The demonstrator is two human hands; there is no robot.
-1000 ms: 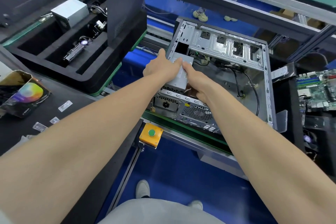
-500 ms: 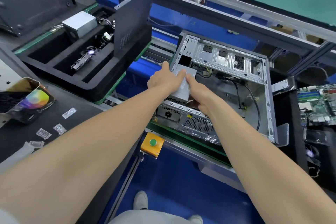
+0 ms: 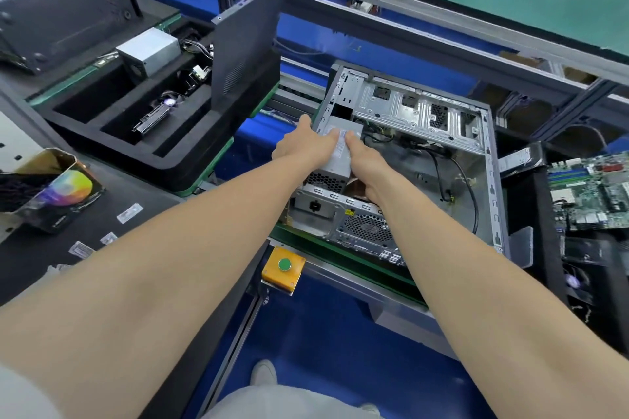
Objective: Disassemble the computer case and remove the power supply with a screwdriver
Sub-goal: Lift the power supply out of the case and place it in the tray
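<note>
Seen from the head camera, the grey power supply [image 3: 338,160] sits in the near-left corner of the open computer case [image 3: 494,160], tilted, with its meshed side above the rear panel. The left hand [image 3: 306,146] grips its left flank, fingers laid over the top beside the case wall. The right hand [image 3: 366,163] clasps the right flank, and its thumb is hidden underneath. Judging from this, the unit is partly out of its bay. The main risk is the wire bundle [image 3: 377,137] just behind it: if any lead is still plugged in, a firm pull could strain a connector or jerk the case. The box could also catch on the sheet-metal rim, or slip from the two-sided hold.
</note>
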